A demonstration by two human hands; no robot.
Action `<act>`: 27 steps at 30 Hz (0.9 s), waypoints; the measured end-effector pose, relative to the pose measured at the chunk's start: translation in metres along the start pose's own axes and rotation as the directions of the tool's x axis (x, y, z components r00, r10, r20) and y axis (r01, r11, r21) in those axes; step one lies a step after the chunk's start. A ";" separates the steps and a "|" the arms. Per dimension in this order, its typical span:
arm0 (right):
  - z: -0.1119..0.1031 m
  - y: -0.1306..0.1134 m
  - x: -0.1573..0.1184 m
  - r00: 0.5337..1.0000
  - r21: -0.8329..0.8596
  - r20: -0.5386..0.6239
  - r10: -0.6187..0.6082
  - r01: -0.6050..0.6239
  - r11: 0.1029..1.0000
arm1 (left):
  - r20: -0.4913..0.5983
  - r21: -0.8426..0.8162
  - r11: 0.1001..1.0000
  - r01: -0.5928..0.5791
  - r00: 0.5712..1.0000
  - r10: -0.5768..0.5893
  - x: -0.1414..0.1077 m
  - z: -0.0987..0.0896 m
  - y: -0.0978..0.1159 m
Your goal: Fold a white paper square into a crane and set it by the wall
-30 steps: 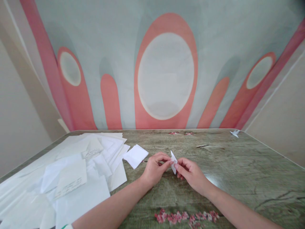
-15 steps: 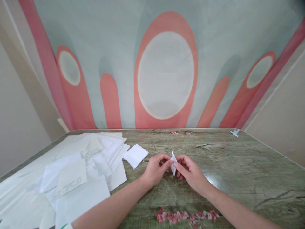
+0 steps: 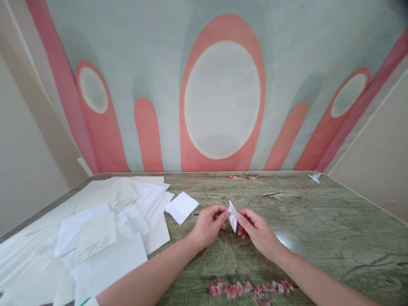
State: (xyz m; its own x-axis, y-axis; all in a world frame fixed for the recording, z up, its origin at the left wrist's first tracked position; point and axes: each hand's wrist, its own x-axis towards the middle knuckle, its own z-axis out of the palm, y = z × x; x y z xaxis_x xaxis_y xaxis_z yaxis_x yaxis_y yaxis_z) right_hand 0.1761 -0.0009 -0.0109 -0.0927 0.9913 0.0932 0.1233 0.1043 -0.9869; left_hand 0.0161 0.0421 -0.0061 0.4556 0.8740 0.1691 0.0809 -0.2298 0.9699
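Near the middle of the table [image 3: 318, 229], seen from the head camera, I have both hands meeting over one small folded paper [image 3: 232, 214]. My left hand [image 3: 207, 225] comes in from the lower left, fingers curled, thumb and forefinger pinching the paper's left side. My right hand [image 3: 256, 231] comes in from the lower right and pinches the right side the same way, its other fingers bent under. The paper is white, narrow and pointed, tilted so that its upper tip leans left; it sits between the fingertips just above the tabletop, and I cannot tell whether its lower tip touches the surface.

Just left of my left hand lies a white square [image 3: 181, 207], flat on the table and apart from the fingers. Beyond it, the table's left side is covered by a loose heap of sheets [image 3: 105, 229], overlapping at many angles and running from the far left corner down to the near left edge. One of them, a sheet with lines of writing [image 3: 94, 242], lies on top, slanted.

At the far right corner I see a tiny white paper figure [image 3: 315, 177], well apart from my hands; it is too small to make out its shape. The tabletop has a grey-green wood-grain print, with a band of pink flowers [image 3: 248, 290] along the near edge between my forearms and two small pink patches at the far edge. Behind the table hangs a backdrop [image 3: 219, 97] of pale grey with pink arches and pale ovals.
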 end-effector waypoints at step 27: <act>-0.003 0.003 0.002 1.000 0.066 0.013 0.007 -0.008 0.998 | 0.044 -0.005 1.000 0.002 0.999 -0.001 0.000 -0.001 -0.002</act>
State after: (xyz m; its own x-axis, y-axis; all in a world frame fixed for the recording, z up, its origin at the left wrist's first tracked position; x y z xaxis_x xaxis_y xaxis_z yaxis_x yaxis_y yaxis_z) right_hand 0.1795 0.0013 -0.0131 -0.1044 0.9909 0.0849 0.0585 0.0913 -0.9941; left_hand 0.0156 0.0430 -0.0079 0.4940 0.8546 0.1599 0.0776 -0.2265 0.9709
